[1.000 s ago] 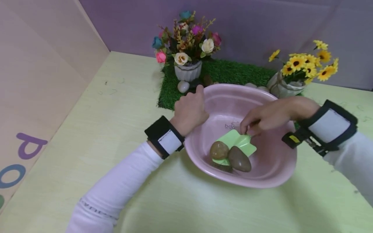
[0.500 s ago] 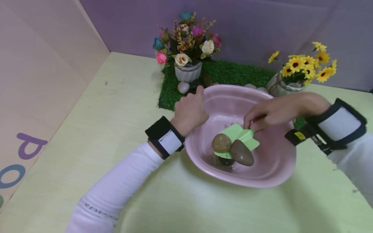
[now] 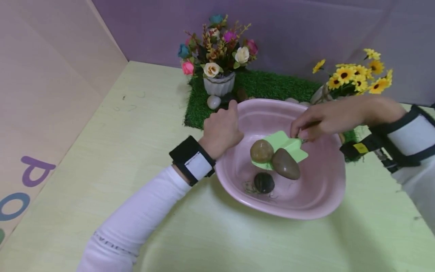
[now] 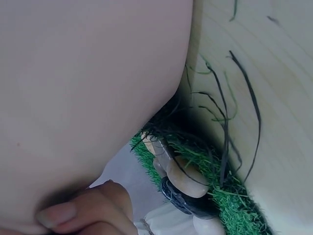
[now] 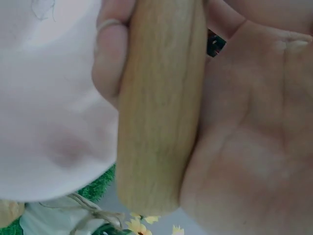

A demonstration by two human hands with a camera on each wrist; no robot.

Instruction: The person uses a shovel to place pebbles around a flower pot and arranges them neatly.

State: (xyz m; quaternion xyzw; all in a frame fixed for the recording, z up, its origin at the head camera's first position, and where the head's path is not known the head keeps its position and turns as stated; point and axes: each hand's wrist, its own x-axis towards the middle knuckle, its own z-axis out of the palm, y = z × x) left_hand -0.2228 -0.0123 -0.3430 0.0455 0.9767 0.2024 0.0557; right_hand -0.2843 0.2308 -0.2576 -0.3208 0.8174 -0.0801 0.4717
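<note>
My left hand grips the left rim of a pink basin, with the fingertips curled under it in the left wrist view. The right hand holds a small garden trowel by its wooden handle. The trowel's light green blade hangs over the inside of the basin. Two stones lie on the blade: a round tan one and a brown egg-shaped one. Below them, a dark stone sits on the basin floor beside thin grassy strands.
Behind the basin lies an artificial grass mat. It bears a pot of mixed flowers, a pale pebble and other stones. Yellow sunflowers stand in a pot at the right. A purple wall closes off the back.
My right hand has moved back and to the right, lifting the trowel with both stones on it. The dark stone, earlier mostly covered, now shows fully. The left hand stays put.
</note>
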